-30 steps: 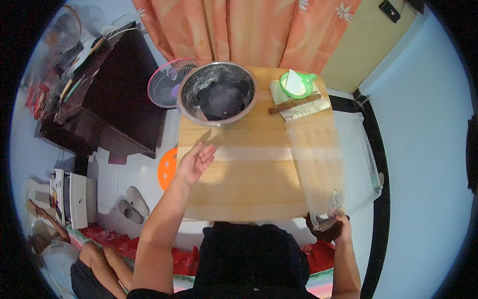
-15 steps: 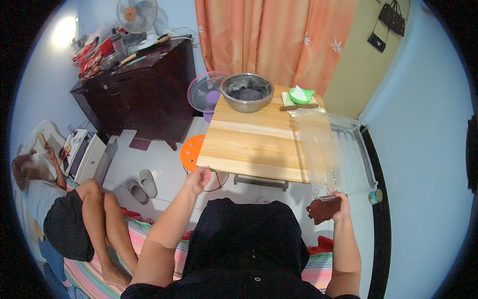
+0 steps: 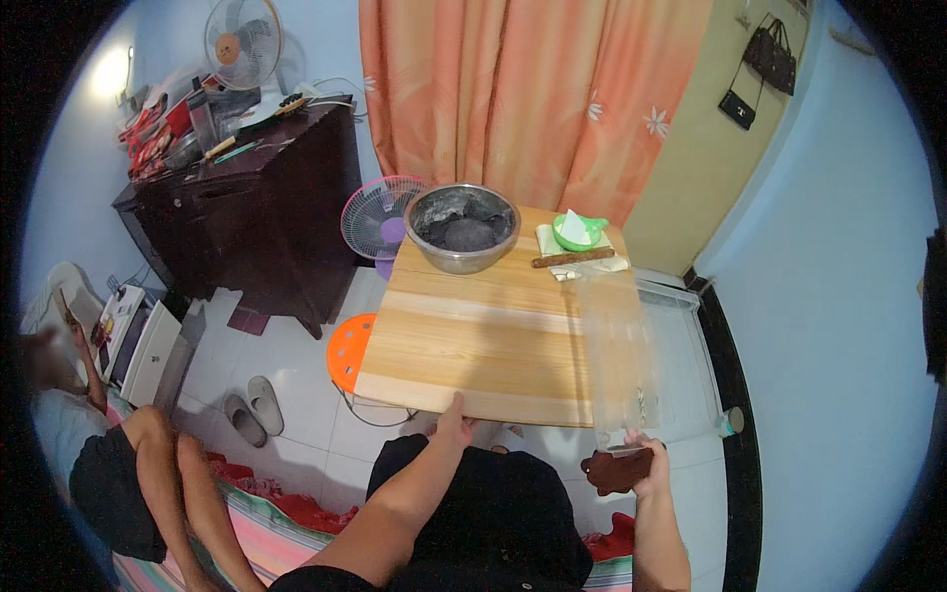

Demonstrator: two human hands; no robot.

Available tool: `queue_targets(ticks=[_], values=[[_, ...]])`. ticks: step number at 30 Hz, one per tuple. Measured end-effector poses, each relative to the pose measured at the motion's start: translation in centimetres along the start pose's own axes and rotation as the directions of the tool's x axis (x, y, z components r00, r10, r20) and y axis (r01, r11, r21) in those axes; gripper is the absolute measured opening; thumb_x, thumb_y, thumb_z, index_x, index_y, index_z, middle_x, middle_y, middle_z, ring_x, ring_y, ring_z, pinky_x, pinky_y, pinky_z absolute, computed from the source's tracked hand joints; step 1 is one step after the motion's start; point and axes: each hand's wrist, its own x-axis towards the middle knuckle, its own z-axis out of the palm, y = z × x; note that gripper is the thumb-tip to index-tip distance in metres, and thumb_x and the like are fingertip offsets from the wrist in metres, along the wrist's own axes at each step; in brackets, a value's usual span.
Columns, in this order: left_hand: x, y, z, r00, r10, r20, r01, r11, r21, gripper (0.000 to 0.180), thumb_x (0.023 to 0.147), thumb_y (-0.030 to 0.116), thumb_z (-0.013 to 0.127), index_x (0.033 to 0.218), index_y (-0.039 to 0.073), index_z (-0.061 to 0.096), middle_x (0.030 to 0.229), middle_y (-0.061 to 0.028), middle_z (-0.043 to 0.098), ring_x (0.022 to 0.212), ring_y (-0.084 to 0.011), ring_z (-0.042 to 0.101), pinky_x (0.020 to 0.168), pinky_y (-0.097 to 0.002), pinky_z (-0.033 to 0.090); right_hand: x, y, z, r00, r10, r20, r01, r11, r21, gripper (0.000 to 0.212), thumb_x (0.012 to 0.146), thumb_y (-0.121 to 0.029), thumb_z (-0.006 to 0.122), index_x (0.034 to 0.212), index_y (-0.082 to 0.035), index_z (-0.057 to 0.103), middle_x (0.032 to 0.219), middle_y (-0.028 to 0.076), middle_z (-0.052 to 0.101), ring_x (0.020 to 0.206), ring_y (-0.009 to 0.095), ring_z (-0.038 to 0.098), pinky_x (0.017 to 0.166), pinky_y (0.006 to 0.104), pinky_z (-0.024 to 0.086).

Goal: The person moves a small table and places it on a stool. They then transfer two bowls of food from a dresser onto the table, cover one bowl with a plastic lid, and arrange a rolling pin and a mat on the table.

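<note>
At the front edge of the wooden table, my left hand grips the board, with a digit on top and the rest of the hand mostly hidden below. My right hand is closed around a flat, dark brown piece with an uneven outline, its material unclear. The same hand touches the near corner of a clear plastic box; whether it also grips that corner I cannot tell. The box's clear panel overlaps the table's right side.
A steel bowl of dark dough-like mass, a green bowl and a brown stick on a cloth stand at the table's far side. An orange stool and fan are left. Another person lies far left.
My left hand has moved right and taken hold of the table's front edge. My right hand keeps the brown piece by the box corner. The whole view has shifted, with the table lower in it.
</note>
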Motion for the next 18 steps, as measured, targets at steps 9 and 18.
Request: queue_targets(ticks=[9, 18], values=[[-2.0, -1.2, 0.9, 0.995, 0.096, 0.000, -0.096, 0.995, -0.014, 0.037, 0.087, 0.031, 0.049, 0.117, 0.011, 0.040, 0.107, -0.0069, 0.049, 0.090, -0.0231, 0.051, 0.076, -0.0403, 0.043, 0.9, 0.3, -0.3, 1.000, 0.002, -0.018, -0.003, 0.999, -0.035, 0.037, 0.070, -0.012, 0.054, 0.104, 0.000, 0.045, 0.101, 0.012, 0.057, 0.092, 0.025, 0.052, 0.084, 0.0409, 0.041], [-1.7, 2.0, 1.3, 0.997, 0.041, -0.059, -0.035, 0.994, 0.099, 0.030, 0.086, 0.030, 0.050, 0.108, 0.009, 0.047, 0.096, -0.0080, 0.056, 0.081, -0.0213, 0.055, 0.067, -0.0358, 0.046, 0.4, 1.4, 1.8, 0.997, 0.074, -0.030, -0.076, 0.996, -0.049, 0.017, 0.071, -0.009, 0.052, 0.087, -0.003, 0.054, 0.087, 0.010, 0.061, 0.080, 0.023, 0.056, 0.075, 0.0355, 0.045]])
